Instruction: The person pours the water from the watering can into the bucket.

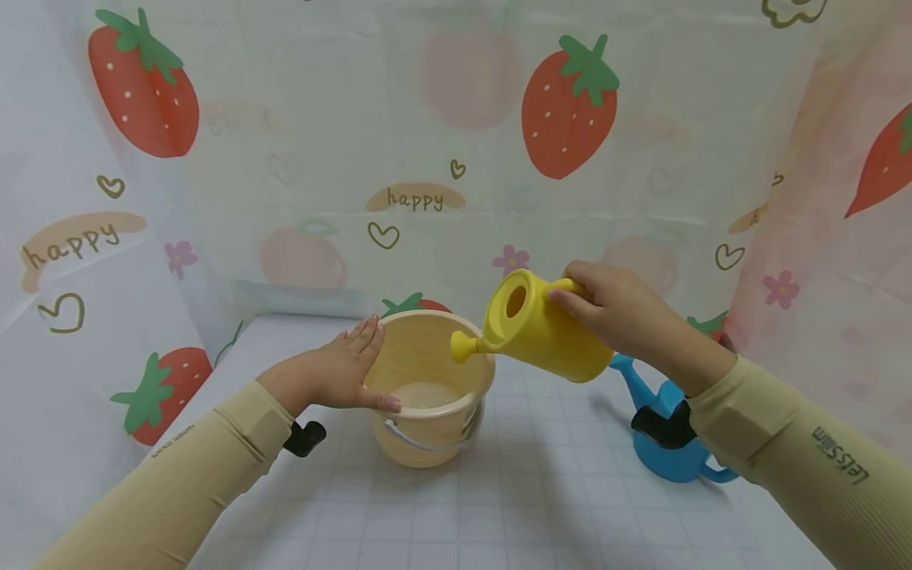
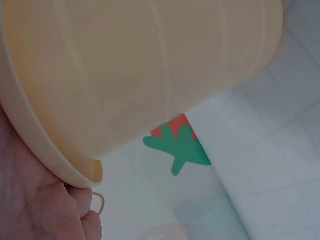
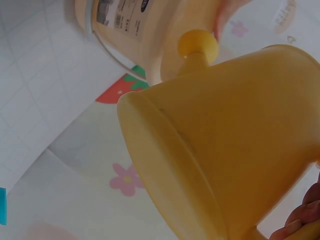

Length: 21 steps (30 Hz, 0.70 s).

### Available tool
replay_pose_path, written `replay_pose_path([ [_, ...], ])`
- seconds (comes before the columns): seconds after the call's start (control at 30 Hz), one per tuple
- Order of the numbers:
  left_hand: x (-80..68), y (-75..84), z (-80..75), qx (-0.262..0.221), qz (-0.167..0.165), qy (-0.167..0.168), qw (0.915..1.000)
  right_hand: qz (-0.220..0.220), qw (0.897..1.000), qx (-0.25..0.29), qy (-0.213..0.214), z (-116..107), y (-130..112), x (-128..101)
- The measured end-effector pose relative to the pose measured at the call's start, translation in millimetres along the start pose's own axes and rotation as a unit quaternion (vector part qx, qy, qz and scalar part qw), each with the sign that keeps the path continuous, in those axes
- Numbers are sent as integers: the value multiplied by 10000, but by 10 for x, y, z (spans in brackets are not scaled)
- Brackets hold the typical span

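A yellow watering can (image 1: 545, 332) is tilted toward the left, its spout head (image 1: 464, 347) over the right side of a cream bucket (image 1: 420, 443). My right hand (image 1: 614, 305) grips the can by its handle; in the right wrist view some fingers (image 3: 299, 220) curl round that handle. On the bucket's left rim rests my left hand (image 1: 338, 368), fingers straight and thumb spread along the near edge. The left wrist view shows the palm (image 2: 35, 185) against the rim and the bucket's side (image 2: 165, 65). A little clear water shows at the bucket's bottom.
A blue watering can (image 1: 670, 459) stands on the table to the right, partly hidden by my right wrist and its black camera mount. The white gridded table (image 1: 427, 522) meets a strawberry-print curtain (image 1: 321, 158) at the back and sides. The bucket's handle (image 1: 420, 443) hangs in front.
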<state>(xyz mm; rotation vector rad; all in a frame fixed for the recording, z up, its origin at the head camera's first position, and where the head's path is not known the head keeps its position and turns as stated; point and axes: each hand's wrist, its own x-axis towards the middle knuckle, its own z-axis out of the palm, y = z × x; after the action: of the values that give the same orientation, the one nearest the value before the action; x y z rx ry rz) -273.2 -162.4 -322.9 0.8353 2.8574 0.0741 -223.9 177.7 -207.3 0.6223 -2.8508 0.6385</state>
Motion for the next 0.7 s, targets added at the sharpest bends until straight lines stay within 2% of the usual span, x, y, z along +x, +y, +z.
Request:
replay_pose_path([
  [0.7,-10,7,-11,68,-18,-39,10000,-71,9999,29,-76,9,-2,24],
])
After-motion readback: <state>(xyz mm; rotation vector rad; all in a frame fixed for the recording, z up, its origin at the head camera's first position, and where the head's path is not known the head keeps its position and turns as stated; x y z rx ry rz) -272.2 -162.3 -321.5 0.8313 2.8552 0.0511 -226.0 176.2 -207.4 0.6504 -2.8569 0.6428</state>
